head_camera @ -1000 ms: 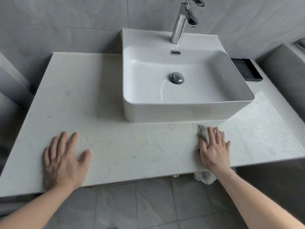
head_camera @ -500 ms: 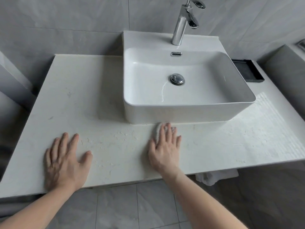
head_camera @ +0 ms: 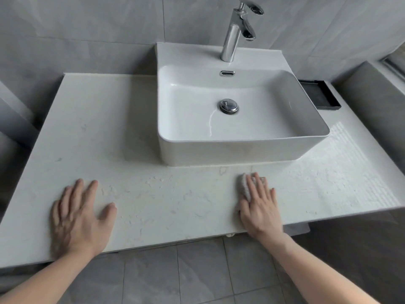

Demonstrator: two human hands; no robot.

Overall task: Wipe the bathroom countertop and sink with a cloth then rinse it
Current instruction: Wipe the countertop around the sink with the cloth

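Right hand [head_camera: 260, 207], fingers flat, pressing cloth [head_camera: 244, 185] on counter [head_camera: 153, 194] before sink [head_camera: 241, 148]. Left hand [head_camera: 79, 216] splayed flat, bracing. Likely risk: cloth bunching, leaving streaks.

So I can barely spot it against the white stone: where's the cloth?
In the head view, the cloth lies under the right hand, on the countertop before the sink.

cloth [head_camera: 243, 185] mostly under right hand [head_camera: 260, 208]
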